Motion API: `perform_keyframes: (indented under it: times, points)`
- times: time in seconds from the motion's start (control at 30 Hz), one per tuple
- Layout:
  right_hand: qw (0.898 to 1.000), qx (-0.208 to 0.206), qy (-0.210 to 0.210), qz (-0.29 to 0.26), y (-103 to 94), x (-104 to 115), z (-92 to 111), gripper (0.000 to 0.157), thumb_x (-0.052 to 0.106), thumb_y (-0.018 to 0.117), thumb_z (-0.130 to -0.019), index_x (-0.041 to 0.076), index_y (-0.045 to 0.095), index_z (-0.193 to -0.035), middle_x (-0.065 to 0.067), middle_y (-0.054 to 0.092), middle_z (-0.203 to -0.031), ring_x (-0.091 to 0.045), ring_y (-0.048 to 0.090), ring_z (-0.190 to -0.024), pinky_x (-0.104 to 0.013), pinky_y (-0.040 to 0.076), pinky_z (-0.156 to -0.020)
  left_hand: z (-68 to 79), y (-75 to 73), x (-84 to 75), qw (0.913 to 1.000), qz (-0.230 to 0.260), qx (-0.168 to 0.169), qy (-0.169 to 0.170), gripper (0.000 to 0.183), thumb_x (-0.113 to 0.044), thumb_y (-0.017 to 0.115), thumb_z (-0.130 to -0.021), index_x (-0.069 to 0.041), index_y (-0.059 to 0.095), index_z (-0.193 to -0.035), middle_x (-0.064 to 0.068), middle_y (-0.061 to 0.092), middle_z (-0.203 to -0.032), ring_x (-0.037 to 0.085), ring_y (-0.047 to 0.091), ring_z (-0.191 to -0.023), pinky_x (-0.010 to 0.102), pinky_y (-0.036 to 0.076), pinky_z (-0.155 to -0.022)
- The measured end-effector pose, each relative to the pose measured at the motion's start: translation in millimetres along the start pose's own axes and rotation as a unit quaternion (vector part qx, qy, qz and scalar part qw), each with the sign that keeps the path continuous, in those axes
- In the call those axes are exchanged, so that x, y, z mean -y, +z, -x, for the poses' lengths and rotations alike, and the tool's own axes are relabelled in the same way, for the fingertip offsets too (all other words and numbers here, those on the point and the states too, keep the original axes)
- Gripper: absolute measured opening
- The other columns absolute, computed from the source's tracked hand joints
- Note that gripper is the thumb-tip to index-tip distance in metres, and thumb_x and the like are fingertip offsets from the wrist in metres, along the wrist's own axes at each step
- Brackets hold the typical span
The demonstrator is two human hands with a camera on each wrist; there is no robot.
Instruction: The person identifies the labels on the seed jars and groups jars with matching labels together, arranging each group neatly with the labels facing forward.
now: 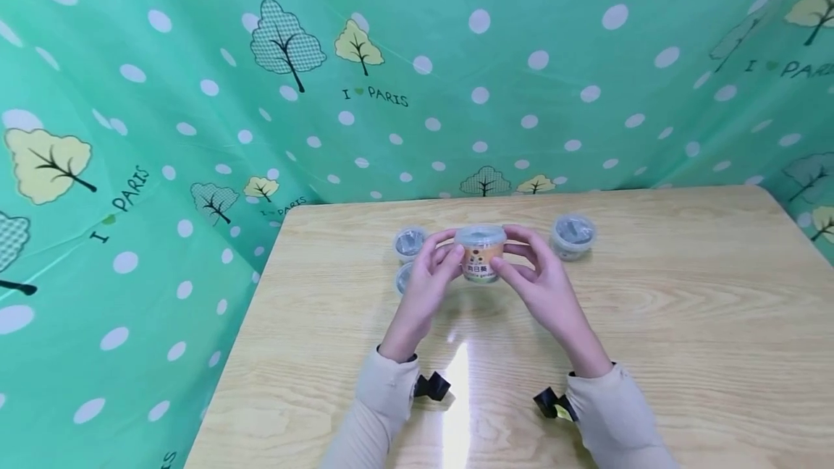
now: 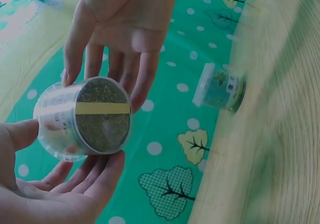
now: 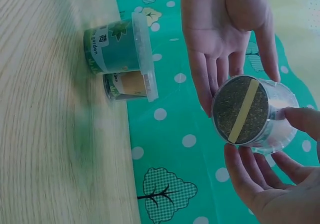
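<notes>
Both hands hold up one small clear plastic tub (image 1: 479, 255) with a clear lid and an orange sunflower label. Fingers and thumb of my left hand (image 1: 426, 281) grip its left side. The right hand (image 1: 546, 284) grips the opposite side, its thumb on the label front. In the wrist views the tub's underside shows dark, grainy contents and a yellow strip (image 2: 102, 108) across the base. The tub is upright and raised off the wooden table (image 1: 313, 353). The left hand partly hides two similar lidded tubs behind it.
Two lidded tubs, one behind (image 1: 410, 242) and one in front (image 1: 403, 278), stand left of the hands. A third tub (image 1: 573, 235) with a teal label stands at the right. A green dotted cloth (image 1: 391, 78) hangs behind the table.
</notes>
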State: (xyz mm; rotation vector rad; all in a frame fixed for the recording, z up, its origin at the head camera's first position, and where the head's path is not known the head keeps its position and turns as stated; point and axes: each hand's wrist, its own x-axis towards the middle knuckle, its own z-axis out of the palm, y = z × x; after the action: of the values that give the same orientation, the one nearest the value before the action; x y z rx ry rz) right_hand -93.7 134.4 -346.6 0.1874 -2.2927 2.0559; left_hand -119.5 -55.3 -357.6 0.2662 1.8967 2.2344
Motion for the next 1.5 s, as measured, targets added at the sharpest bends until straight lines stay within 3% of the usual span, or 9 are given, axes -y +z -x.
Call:
perform_keyframes:
  times: [0.27, 0.47, 0.7, 1.17, 1.5]
  points:
    - [1.000, 0.000, -0.014, 0.012, 3.2, -1.7, -7.6, 0.055, 0.014, 0.070, -0.093, 0.006, 0.046, -0.142, -0.010, 0.046, -0.144, -0.027, 0.052, -0.128, -0.020, 0.052, -0.098, -1.3, -4.8, 0.1, 0.9996, -0.022, -0.015, 0.008, 0.043, -0.020, 0.056, -0.102, -0.010, 0.046, -0.143, 0.019, 0.058, -0.135, 0.029, 0.059, -0.123, 0.037, 0.051, -0.105]
    - [1.000, 0.012, -0.026, 0.010, 3.7, -1.7, -14.1, 0.057, 0.009, 0.070, -0.092, 0.004, 0.045, -0.143, -0.011, 0.046, -0.145, -0.028, 0.050, -0.130, -0.027, 0.050, -0.103, -4.9, -7.7, -0.1, 0.9986, -0.035, -0.021, 0.032, 0.043, -0.015, 0.058, -0.100, -0.007, 0.048, -0.141, 0.018, 0.056, -0.136, 0.030, 0.057, -0.125, 0.035, 0.052, -0.103]
    - [0.999, 0.009, -0.027, 0.026, 3.2, -4.2, -24.3, 0.050, 0.018, 0.067, -0.096, 0.007, 0.050, -0.141, -0.008, 0.050, -0.144, -0.026, 0.051, -0.130, -0.030, 0.051, -0.103, -10.5, -10.9, -1.5, 0.9972, -0.046, -0.012, 0.057, 0.047, -0.006, 0.058, -0.098, -0.003, 0.045, -0.144, 0.019, 0.054, -0.139, 0.031, 0.054, -0.127, 0.033, 0.050, -0.106]
    - [0.999, 0.029, -0.013, 0.014, 8.7, -8.1, -38.4, 0.048, 0.018, 0.065, -0.097, 0.004, 0.051, -0.140, -0.012, 0.052, -0.142, -0.027, 0.052, -0.130, -0.034, 0.048, -0.107, -15.0, -16.6, -1.9, 0.9927, -0.094, -0.049, 0.057, 0.046, -0.013, 0.060, -0.099, -0.001, 0.048, -0.141, 0.018, 0.054, -0.139, 0.031, 0.053, -0.129, 0.037, 0.043, -0.113]
    - [0.999, 0.027, 0.003, 0.025, 9.3, -19.6, -49.7, 0.051, 0.025, 0.067, -0.096, 0.005, 0.052, -0.140, -0.012, 0.055, -0.141, -0.027, 0.052, -0.129, -0.044, 0.047, -0.108, -26.1, -13.4, 2.3, 0.9907, -0.110, -0.076, 0.028, 0.046, -0.013, 0.060, -0.099, -0.004, 0.048, -0.142, 0.016, 0.055, -0.139, 0.029, 0.054, -0.129, 0.034, 0.046, -0.110]
